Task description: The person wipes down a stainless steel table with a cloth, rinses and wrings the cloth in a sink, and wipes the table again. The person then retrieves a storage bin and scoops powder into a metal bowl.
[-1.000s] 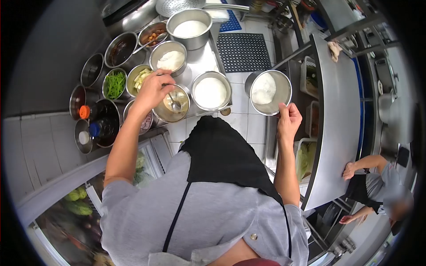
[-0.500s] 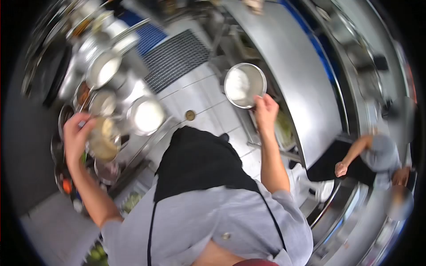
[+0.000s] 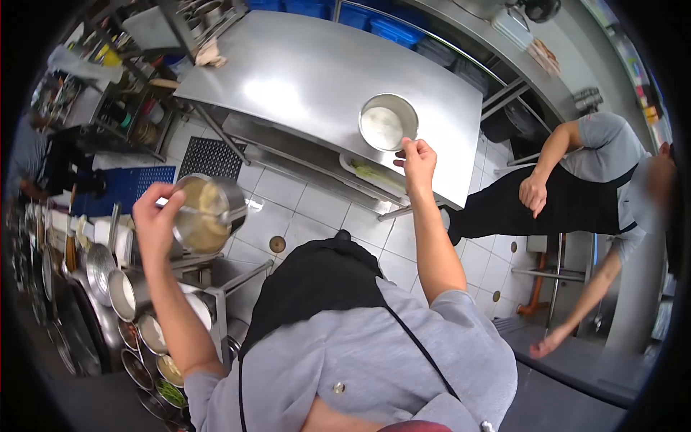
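My left hand is closed on the rim of a metal pot holding brownish liquid and a paler lump. A utensil's metal handle seems to cross that pot, though its shape is unclear. Out in front, my right hand grips the near edge of a second metal pot with white contents. This one appears over the steel table; whether its base touches the top I cannot tell.
A co-worker in a black apron stands at the right, near the table's end. At left, a counter carries several food containers, pans and a perforated ladle. Another person is at far left. Blue bins line the back.
My view has turned right, toward the steel table. The left pot has come away from the counter with my left hand. The right pot has moved from beside the table to over it.
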Demonstrator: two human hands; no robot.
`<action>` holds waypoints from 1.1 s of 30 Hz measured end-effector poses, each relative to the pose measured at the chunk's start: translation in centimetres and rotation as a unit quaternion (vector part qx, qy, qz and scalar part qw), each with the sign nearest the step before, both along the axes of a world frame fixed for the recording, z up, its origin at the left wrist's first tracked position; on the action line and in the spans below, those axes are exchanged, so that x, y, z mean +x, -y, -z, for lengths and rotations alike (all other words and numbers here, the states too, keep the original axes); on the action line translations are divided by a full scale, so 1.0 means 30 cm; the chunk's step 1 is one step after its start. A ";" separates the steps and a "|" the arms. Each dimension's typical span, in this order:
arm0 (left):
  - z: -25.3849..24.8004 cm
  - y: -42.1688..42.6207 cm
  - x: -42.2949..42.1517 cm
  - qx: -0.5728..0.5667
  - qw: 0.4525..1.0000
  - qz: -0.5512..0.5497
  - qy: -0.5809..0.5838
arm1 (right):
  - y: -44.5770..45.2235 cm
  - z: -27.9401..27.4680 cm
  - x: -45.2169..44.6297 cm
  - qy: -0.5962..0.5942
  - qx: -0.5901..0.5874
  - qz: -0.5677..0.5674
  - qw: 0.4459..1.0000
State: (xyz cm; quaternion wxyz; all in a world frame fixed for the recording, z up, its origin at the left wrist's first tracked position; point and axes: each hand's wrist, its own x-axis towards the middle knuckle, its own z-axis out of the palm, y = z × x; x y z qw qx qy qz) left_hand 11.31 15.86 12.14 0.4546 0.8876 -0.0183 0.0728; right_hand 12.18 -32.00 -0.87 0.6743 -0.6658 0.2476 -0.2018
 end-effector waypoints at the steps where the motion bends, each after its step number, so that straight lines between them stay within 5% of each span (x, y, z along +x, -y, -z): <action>1: 0.022 0.080 0.077 -0.003 1.000 0.025 0.007 | 0.047 0.007 0.010 -0.008 -0.006 0.015 1.000; 13: 0.248 0.878 0.625 0.091 0.983 0.157 0.003 | 0.245 0.042 -0.059 -0.067 0.076 0.024 0.995; 24: 0.293 1.066 0.987 0.162 0.969 0.182 0.028 | 0.062 0.176 -0.347 -0.096 0.092 0.052 0.990; 27: 0.392 1.032 1.140 0.193 0.962 0.192 0.034 | -0.004 0.223 -0.279 -0.054 0.009 0.086 0.995; 28: 0.404 1.021 1.172 0.160 0.968 0.192 -0.001 | -0.037 0.212 -0.235 -0.065 -0.111 0.132 0.983; 29: 0.411 1.005 1.192 0.138 0.971 0.197 -0.010 | -0.075 0.164 -0.168 -0.039 -0.271 0.184 0.944; 33: 0.357 0.922 1.211 0.025 0.964 0.263 -0.021 | -0.093 0.122 0.048 -0.025 -0.436 0.211 0.875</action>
